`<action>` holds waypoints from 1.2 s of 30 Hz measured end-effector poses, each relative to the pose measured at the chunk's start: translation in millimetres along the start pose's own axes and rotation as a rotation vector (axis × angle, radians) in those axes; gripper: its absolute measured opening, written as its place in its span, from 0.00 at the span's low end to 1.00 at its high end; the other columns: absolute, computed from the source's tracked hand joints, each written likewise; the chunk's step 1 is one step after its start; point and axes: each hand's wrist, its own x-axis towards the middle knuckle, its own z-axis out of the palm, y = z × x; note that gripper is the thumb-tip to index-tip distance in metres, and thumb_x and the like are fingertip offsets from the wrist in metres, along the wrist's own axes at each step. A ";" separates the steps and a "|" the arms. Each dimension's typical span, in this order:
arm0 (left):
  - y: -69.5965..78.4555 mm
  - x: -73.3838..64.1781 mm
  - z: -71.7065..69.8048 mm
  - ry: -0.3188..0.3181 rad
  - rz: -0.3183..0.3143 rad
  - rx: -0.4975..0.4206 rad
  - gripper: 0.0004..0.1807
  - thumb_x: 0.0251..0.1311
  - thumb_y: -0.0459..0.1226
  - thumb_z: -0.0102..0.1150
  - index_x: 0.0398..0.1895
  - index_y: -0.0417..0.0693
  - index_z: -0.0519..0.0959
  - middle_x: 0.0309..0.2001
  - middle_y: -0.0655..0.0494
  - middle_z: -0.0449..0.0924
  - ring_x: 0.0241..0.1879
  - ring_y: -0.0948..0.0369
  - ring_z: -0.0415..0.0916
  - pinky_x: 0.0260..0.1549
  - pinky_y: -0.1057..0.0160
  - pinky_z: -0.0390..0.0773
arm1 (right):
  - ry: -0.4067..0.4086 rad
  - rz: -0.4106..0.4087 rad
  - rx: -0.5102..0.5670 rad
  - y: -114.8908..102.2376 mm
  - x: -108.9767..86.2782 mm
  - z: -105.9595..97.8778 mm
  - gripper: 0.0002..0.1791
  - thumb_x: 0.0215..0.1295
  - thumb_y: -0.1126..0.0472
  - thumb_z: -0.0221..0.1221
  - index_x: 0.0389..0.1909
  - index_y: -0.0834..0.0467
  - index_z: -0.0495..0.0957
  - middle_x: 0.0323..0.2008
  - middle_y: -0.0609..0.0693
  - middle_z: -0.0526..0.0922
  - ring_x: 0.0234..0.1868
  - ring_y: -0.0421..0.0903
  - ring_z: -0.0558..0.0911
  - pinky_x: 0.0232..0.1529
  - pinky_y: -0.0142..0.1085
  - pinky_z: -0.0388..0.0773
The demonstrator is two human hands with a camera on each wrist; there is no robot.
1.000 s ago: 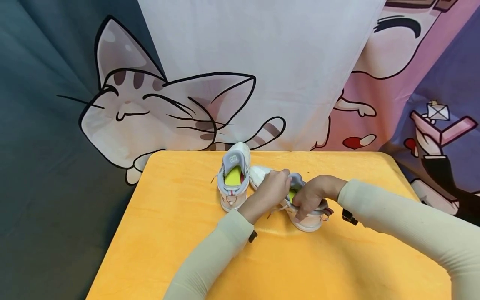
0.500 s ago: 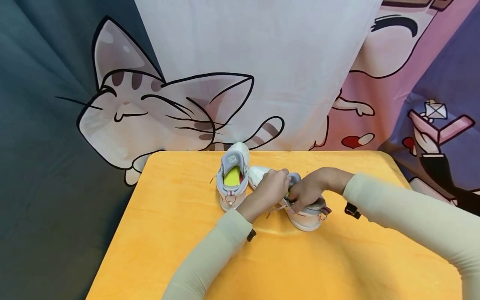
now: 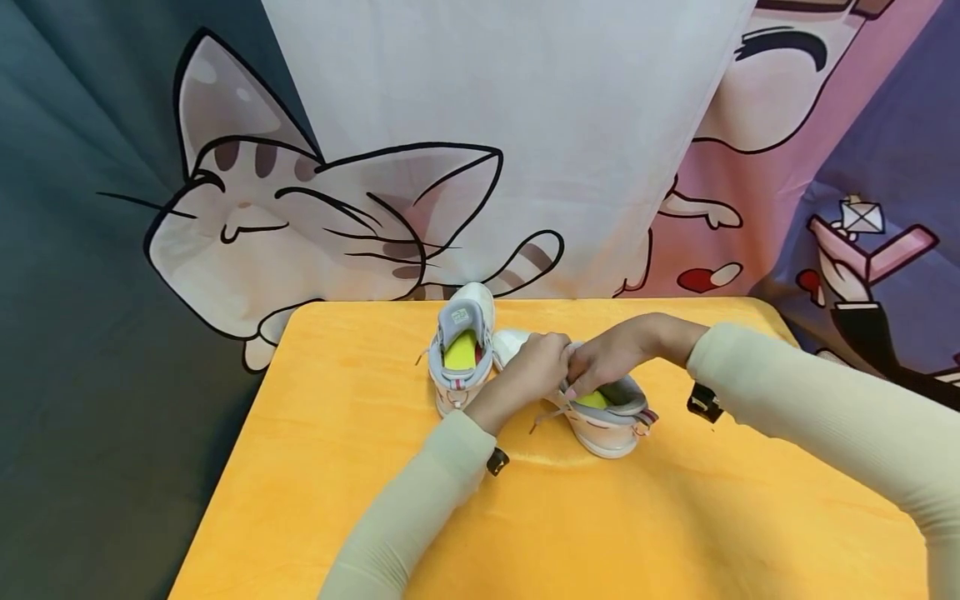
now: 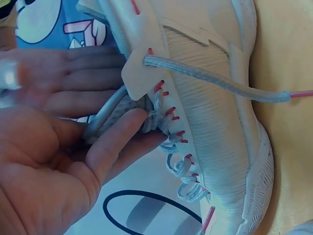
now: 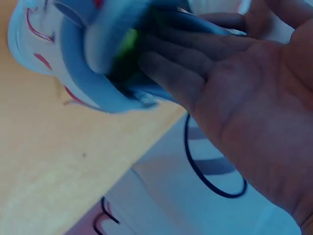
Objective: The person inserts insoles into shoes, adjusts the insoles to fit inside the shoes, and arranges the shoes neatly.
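A white and pale pink sneaker [image 3: 609, 433] with grey lining and a yellow-green insole lies angled on the table. At its tongue is my left hand [image 3: 536, 367]; in the left wrist view its fingers pinch the grey tongue [image 4: 115, 115] beside the looped laces [image 4: 178, 166]. My right hand [image 3: 611, 354] reaches over the shoe's opening. Its straight fingers [image 5: 181, 61] extend inside toward the tongue in the right wrist view, their tips shaded. The matching sneaker [image 3: 461, 350] stands to the left, toe pointing away, yellow-green insole showing.
The yellow-covered table [image 3: 600, 533] ends at a back edge close beyond the shoes. Behind it hangs a curtain [image 3: 585, 142] printed with a cartoon cat. One loose lace end [image 4: 220, 81] hangs off the shoe's side.
My right hand has moved left and forward, from the middle of the shoe's opening toward the tongue, uncovering the insole and heel lining. The left hand stays at the tongue.
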 end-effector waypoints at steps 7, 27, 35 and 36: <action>-3.9 1.0 -1.4 -0.028 -0.016 -0.068 0.15 0.82 0.39 0.44 0.44 0.44 0.82 0.31 0.55 0.80 0.27 0.64 0.76 0.28 0.67 0.76 | 0.055 0.091 0.051 19.5 22.5 13.6 0.17 0.77 0.45 0.53 0.48 0.55 0.74 0.42 0.47 0.70 0.49 0.45 0.72 0.50 0.40 0.66; -22.9 -9.1 15.3 0.205 -0.105 -0.137 0.24 0.82 0.45 0.39 0.72 0.43 0.70 0.70 0.43 0.70 0.68 0.46 0.70 0.67 0.47 0.72 | 0.200 0.131 -0.041 29.8 29.0 33.5 0.17 0.76 0.43 0.55 0.39 0.54 0.75 0.32 0.45 0.71 0.36 0.41 0.75 0.38 0.34 0.70; -36.1 0.6 32.2 0.204 -0.156 -0.010 0.27 0.79 0.42 0.45 0.75 0.36 0.64 0.78 0.34 0.56 0.80 0.40 0.51 0.78 0.43 0.53 | 0.266 0.150 -0.105 23.6 23.8 53.5 0.14 0.76 0.50 0.58 0.33 0.54 0.73 0.21 0.44 0.70 0.17 0.39 0.71 0.19 0.31 0.67; -36.7 1.3 33.3 0.200 -0.153 0.006 0.27 0.79 0.42 0.46 0.74 0.36 0.65 0.78 0.35 0.57 0.80 0.41 0.50 0.78 0.43 0.51 | 0.266 0.155 -0.109 22.0 23.5 56.0 0.13 0.76 0.51 0.58 0.33 0.54 0.72 0.21 0.45 0.70 0.15 0.39 0.71 0.17 0.31 0.67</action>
